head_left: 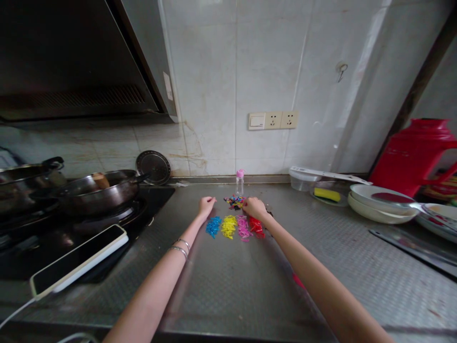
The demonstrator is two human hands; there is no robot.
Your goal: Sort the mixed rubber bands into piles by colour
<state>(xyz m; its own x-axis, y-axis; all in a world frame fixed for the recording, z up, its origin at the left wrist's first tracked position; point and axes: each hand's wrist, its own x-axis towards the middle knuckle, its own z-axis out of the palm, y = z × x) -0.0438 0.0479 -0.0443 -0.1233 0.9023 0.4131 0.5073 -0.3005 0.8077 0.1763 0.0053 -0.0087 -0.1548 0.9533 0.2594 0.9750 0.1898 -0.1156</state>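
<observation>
Red flask (407, 164) with unreadable marking, multicoloured pile (233, 202) beside right hand (254, 208), grip unclear, left hand (206, 207) fingertips together

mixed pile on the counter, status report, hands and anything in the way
Right hand at mixed pile, left hand apart from it. Blue pile, yellow pile, pink pile, red pile in a row, nearer. Possible obstacle: pink-capped bottle close behind it.

Everything's shot from one head-worn cam, aimed forward and down over the table (221, 290), tiled wall (210, 81) pretty squarely faced.
</observation>
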